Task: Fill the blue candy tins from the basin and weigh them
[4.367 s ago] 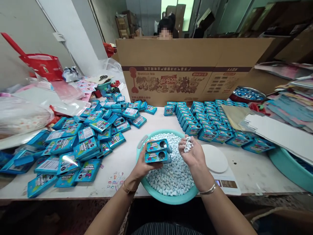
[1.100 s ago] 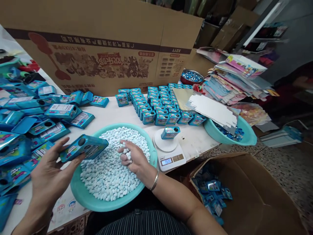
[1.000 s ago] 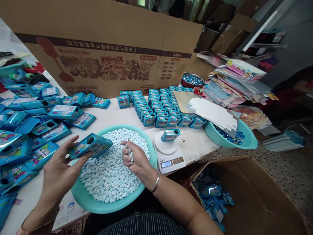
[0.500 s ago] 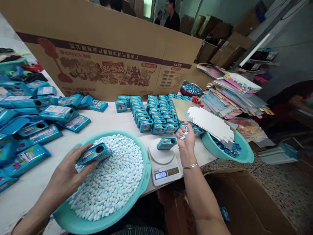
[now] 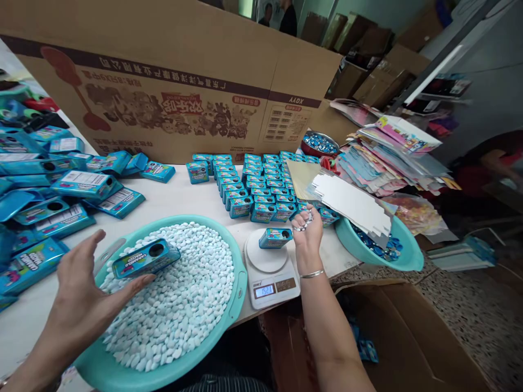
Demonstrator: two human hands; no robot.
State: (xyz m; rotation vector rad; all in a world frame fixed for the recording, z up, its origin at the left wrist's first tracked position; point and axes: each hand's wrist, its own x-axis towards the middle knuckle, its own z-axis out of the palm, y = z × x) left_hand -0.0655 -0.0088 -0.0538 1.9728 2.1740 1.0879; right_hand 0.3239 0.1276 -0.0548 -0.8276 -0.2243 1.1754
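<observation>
My left hand (image 5: 87, 286) is open at the left rim of a teal basin (image 5: 241, 286) full of pale blue-white candies (image 5: 183, 294). Just beyond its fingers, a blue candy box (image 5: 141, 260) with a round dark hole lies on the candies. Several candies are gripped in my right hand (image 5: 308, 231), whose fingers are curled round them. That hand is close to the right side of another blue candy box (image 5: 276, 238), which stands on the round plate of a white digital scale (image 5: 274, 288). The lit display seems to read 152.1.
Rows of blue boxes (image 5: 261, 190) stand behind the scale, and more lie heaped at left (image 5: 85, 185). A large carton (image 5: 183, 76) walls the back. At right are a teal bowl (image 5: 412, 256), white card (image 5: 351, 201), stacked sheets (image 5: 379, 158) and an opened carton (image 5: 408, 332).
My left hand has let go of the blue candy box and drawn back left, leaving it on the candies. My right hand still holds its candies beside the scale.
</observation>
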